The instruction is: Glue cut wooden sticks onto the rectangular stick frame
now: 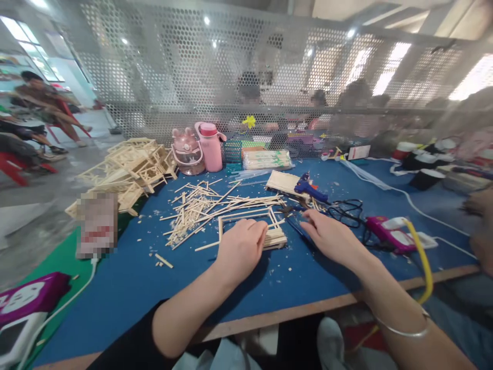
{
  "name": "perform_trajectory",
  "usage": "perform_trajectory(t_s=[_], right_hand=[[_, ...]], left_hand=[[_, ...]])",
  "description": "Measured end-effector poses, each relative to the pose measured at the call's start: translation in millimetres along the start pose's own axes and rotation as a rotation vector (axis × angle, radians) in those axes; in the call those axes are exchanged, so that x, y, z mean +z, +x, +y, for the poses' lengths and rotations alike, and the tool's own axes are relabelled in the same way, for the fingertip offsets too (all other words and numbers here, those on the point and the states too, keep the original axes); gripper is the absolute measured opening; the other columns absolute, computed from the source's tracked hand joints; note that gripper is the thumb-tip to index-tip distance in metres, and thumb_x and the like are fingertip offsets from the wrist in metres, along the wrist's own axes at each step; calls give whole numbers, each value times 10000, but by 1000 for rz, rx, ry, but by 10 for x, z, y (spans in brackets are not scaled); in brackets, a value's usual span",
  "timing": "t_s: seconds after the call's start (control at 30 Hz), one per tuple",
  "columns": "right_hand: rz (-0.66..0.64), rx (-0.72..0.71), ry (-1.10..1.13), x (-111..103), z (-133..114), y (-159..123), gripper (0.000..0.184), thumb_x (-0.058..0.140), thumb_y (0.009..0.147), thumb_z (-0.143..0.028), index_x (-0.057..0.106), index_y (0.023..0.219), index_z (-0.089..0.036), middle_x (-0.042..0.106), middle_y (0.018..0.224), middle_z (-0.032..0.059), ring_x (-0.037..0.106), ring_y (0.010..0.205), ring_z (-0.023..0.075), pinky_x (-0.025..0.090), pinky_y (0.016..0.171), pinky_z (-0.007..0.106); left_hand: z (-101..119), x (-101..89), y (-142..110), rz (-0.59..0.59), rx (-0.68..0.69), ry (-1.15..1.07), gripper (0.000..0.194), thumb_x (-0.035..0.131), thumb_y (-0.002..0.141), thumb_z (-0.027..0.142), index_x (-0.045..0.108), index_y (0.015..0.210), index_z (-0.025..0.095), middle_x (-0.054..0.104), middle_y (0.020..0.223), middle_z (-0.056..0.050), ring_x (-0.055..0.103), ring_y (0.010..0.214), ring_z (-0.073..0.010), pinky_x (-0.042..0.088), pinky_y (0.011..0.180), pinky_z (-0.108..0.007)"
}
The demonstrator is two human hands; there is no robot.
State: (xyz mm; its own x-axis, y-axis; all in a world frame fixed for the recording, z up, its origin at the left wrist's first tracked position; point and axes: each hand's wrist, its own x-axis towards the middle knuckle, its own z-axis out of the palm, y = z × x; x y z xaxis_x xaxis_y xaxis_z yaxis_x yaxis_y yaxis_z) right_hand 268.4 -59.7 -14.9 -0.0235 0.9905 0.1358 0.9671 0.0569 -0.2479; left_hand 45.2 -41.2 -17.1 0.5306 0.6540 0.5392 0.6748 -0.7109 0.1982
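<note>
My left hand (242, 246) is closed, fingertips pinched together, over a small frame of thin wooden sticks (246, 215). Its fingers cover the middle of the frame, and stick ends show on both sides. Beside those fingertips lies a slatted block of sticks (276, 239). My right hand (331, 239) is at the blue-handled pliers (298, 228), thumb and forefinger apart; whether it touches the handles is unclear. Just behind the frame spreads a loose pile of wooden sticks (196, 208). A blue glue gun (311, 190) rests by a wooden slatted piece (283, 182).
Finished stick structures (134, 167) are stacked at the left, behind a phone (97, 226) on a cable. Pink bottles (211, 149) stand before a perforated metal screen (173, 67). A purple power strip (393, 235) with a yellow cord lies right. Another person's hand (481, 205) is at far right.
</note>
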Motion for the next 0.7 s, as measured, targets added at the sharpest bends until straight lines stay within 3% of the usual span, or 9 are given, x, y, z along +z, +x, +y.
perform_trajectory(t_s=[0.07,0.13,0.23,0.33,0.43,0.47,0.53,0.6,0.7], right_hand=[[-124,73,-155,102,49,75,244,447,868,-384,571,901,-177,653,935,107,632,824,237,419,661,305],[-164,120,-219,207,54,146,227,453,859,-371,571,835,-178,653,939,111,629,842,244,405,662,306],[-139,177,-236,223,57,178,252,360,893,-326,555,891,-166,661,877,130,630,790,248,387,636,315],[-4,265,-105,31,102,91,280,304,909,-357,521,924,-180,628,735,93,588,647,218,356,575,304],[299,299,346,-225,102,-84,216,413,876,-410,486,809,-217,516,637,6,479,556,150,329,515,258],[317,277,593,-295,74,-151,252,445,864,-446,459,750,-222,427,566,-30,404,491,122,300,465,234],[206,230,1166,-396,-24,-284,363,467,844,-516,357,661,-222,268,511,-73,226,409,80,202,380,197],[1,182,1523,-441,-150,-401,366,498,835,-503,371,653,-212,226,510,-80,165,407,64,185,358,176],[-200,138,1793,-428,-329,-511,307,509,847,-444,444,669,-202,238,506,-78,173,399,50,233,348,157]], left_hand=[[-9,-12,-1,14,5,-13,262,371,928,248,613,857,175,629,775,-43,555,767,-168,429,685,-273],[-3,-14,-6,11,31,-32,267,367,926,245,614,852,174,630,776,-43,550,764,-165,427,676,-269],[4,-17,-21,17,74,-66,270,366,923,243,615,849,170,628,766,-43,542,748,-162,428,670,-270],[-4,-51,-34,38,78,-125,250,382,917,242,618,874,169,638,785,-47,545,752,-161,438,686,-274],[26,-164,-12,51,84,-247,229,393,914,233,613,929,172,652,848,-57,565,801,-160,453,737,-281],[52,-223,9,47,85,-294,226,396,913,232,613,935,174,649,923,-73,570,860,-165,456,774,-289],[115,-362,72,8,86,-378,226,402,911,244,618,922,179,579,1149,-112,535,1047,-188,441,866,-315],[173,-499,148,-87,98,-442,232,404,911,259,621,894,181,488,1278,-126,455,1188,-211,415,926,-334],[206,-631,230,-249,158,-540,229,391,915,243,607,884,172,579,1127,-110,499,1130,-201,425,902,-315]])
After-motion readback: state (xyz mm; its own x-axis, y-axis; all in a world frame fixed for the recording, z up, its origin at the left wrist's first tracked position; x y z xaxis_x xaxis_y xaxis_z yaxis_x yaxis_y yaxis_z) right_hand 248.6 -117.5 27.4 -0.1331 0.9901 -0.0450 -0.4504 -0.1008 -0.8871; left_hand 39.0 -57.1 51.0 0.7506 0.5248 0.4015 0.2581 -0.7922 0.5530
